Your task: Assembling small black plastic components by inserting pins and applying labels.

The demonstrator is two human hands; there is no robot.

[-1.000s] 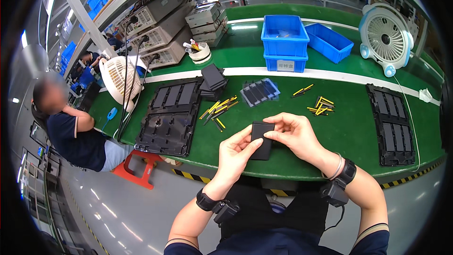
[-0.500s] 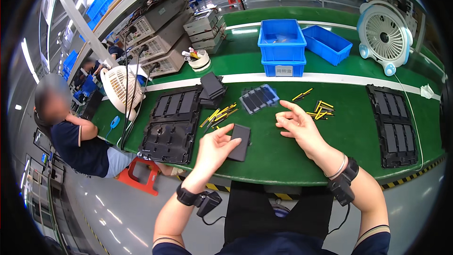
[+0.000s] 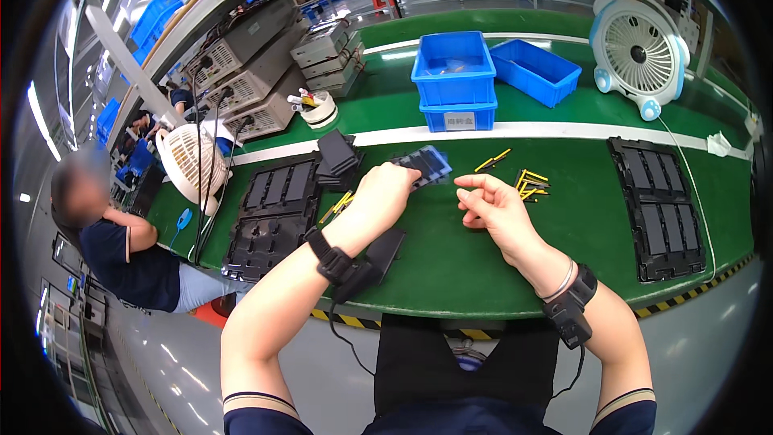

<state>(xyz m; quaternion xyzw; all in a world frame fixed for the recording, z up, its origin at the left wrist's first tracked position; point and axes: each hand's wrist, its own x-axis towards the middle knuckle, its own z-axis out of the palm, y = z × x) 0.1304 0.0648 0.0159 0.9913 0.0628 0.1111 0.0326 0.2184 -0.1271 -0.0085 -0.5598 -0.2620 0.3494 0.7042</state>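
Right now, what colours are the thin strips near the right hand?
The strips are yellow and black; head view.

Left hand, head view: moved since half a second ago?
Yes. The left hand has moved forward, closer to the stacked blue bins; in the picture it now overlaps the blue-edged sheet.

I'm on a head-worn fisheye here, looking down and forward across the green bench [image 3: 459, 270], near enough that the left hand [image 3: 380, 197] and right hand [image 3: 501, 216] sit mid-frame. Edges bend badly, so I can't really judge the far left.
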